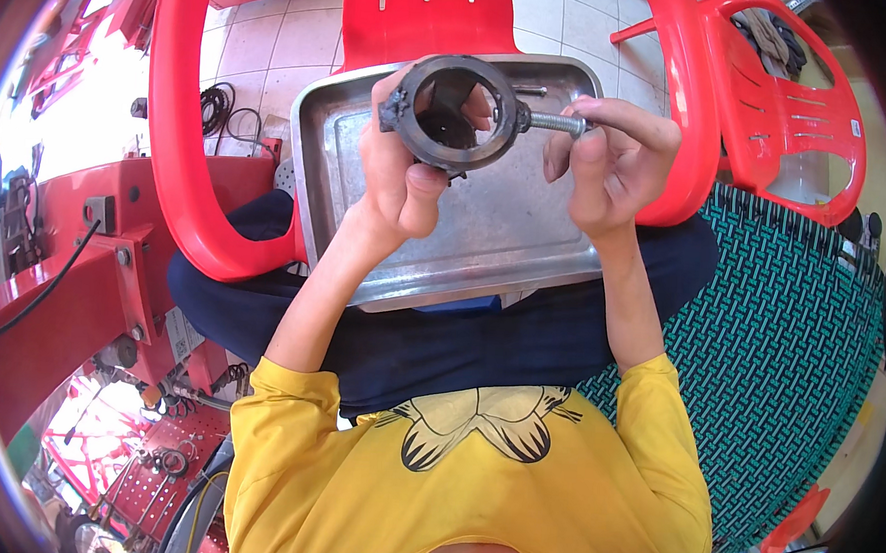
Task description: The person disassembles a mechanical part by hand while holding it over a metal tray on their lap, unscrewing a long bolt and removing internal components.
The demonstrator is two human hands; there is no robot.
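My left hand (396, 179) grips a black metal ring clamp (456, 159) from its left side and holds it up over a steel tray (505, 242). Through the ring's opening some of my fingers show. A threaded silver bolt (553, 122) sticks out to the right from the clamp's lug. Thumb and fingers of my right hand (627, 166) close around the bolt's outer end. How deep the bolt sits in the lug is hidden. Behind the clamp, a thin metal pin or bolt (529, 88) lies near the tray's far edge.
The tray rests on a red plastic chair (426, 20), whose arms curve up on both sides. Another red chair (792, 115) stands at the far right. A red metal frame (74, 237) is on my left, with a black cable (216, 109) on the floor. A green woven seat (769, 364) lies to my right.
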